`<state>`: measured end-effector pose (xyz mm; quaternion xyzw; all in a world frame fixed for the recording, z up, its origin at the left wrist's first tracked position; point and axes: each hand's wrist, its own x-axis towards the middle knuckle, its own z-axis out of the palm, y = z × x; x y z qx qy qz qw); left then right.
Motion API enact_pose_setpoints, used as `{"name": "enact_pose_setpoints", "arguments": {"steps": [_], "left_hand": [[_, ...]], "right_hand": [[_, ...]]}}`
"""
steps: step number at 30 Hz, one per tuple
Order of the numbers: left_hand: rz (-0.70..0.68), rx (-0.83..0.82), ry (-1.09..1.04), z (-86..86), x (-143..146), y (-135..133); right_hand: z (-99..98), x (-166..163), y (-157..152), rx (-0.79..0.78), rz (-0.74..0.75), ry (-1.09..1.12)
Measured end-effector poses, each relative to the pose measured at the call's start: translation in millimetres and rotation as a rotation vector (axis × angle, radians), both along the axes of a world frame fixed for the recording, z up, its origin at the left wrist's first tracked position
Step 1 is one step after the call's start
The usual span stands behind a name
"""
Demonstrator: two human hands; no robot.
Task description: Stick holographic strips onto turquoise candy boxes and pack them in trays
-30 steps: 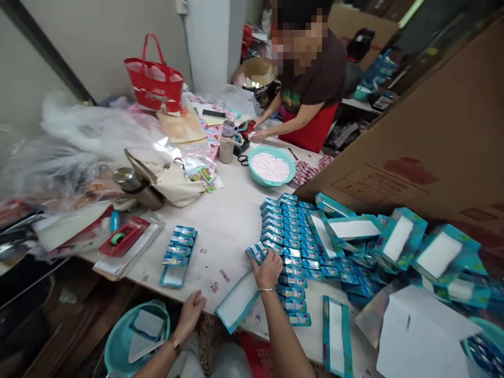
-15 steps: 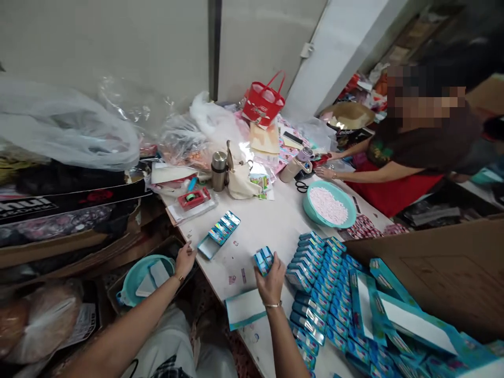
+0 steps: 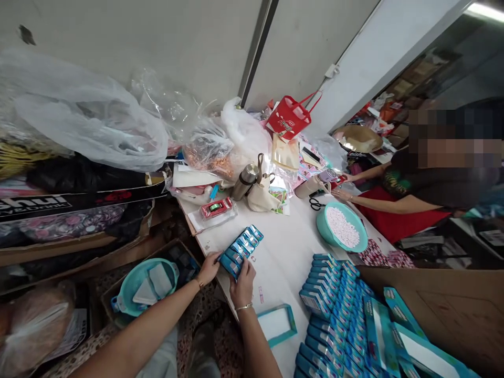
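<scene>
Item: card tray [image 3: 240,245] of small blue packets, at the table's [image 3: 283,252] near-left edge.
Left hand [image 3: 208,268]: fingers curled on the tray's near end; keep it braced so the tray cannot slide.
Right hand [image 3: 243,283]: pinching packets [image 3: 230,262] into the last slots; seat each flush, overlapping like its neighbours.
Spare empty tray [image 3: 276,324]: just right, apart.

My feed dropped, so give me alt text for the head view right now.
Both hands, left and right, hold a tray of small blue packets at the near edge of a white table. To the right lie rows of blue packets, and a teal bowl of white pieces sits near another person.
</scene>
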<state>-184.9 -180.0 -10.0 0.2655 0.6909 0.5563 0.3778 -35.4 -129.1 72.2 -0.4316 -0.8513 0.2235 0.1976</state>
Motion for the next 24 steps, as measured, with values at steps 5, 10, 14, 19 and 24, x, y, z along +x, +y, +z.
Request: {"name": "enact_pose_setpoints", "arguments": {"steps": [5,10,14,19,24], "left_hand": [[-0.164,0.045,0.093,-0.3,3.1,-7.6],[-0.307,0.002,0.215,5.2,5.1,-9.8],[-0.316,-0.049,0.292,10.2,11.4,-4.3],[-0.305,-0.094,0.392,4.7,16.0,2.9],[-0.326,-0.132,0.502,-2.1,17.3,5.8]], "right_hand": [[9.4,-24.1,-4.4,0.080,-0.092,-0.271],[12.2,-42.6,-10.3,0.006,-0.222,-0.439],[17.1,-48.0,-9.3,-0.091,-0.294,-0.514],[32.2,-53.0,5.7,-0.126,-0.289,-0.647],[38.2,-48.4,17.1,-0.105,-0.192,-0.675]]}}
